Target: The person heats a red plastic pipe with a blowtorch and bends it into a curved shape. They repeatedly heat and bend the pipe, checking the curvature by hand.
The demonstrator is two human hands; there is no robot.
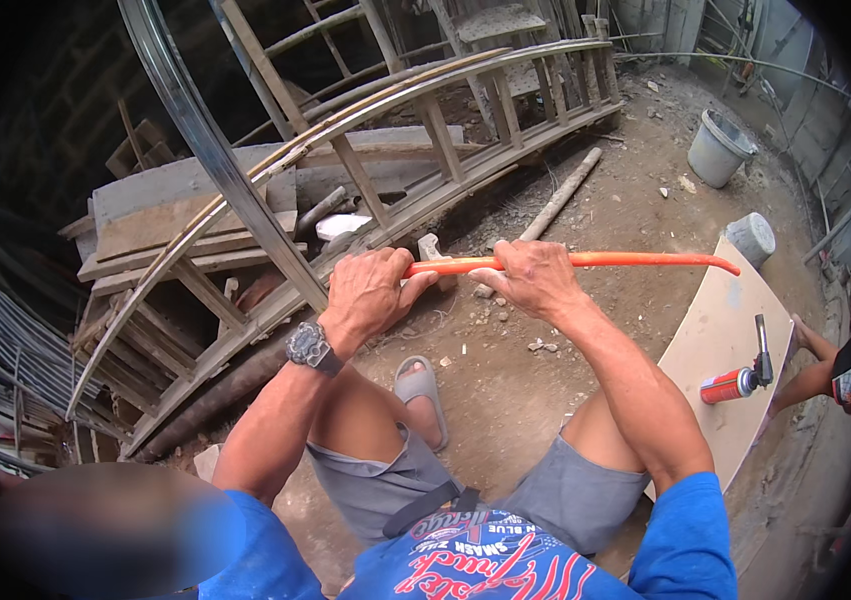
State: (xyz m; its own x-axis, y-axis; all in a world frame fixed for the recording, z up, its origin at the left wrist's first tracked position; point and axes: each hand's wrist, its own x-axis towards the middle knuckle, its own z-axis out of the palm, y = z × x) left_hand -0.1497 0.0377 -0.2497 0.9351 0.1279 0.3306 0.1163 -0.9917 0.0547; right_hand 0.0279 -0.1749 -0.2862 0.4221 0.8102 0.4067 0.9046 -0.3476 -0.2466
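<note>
A long orange plastic pipe (635, 259) lies crosswise in front of me, held up above the dirt floor. My left hand (369, 288) is closed around its left end, with the thumb pointing along the pipe. Some way to the right, my right hand (537, 278) grips the same pipe from above. Beyond that hand the pipe runs free, and its far right tip bends downward. Behind the pipe, between my hands, a pale piece (429, 248) shows, too covered to name.
A wooden ladder (440, 135) and a shiny metal bar (215, 150) stand left and ahead. At right, a blowtorch on a gas can (730, 386) rests on a plywood board (690, 350), beside another person's legs (805, 375). Two buckets (717, 150) and a wooden pole (562, 193) lie farther off.
</note>
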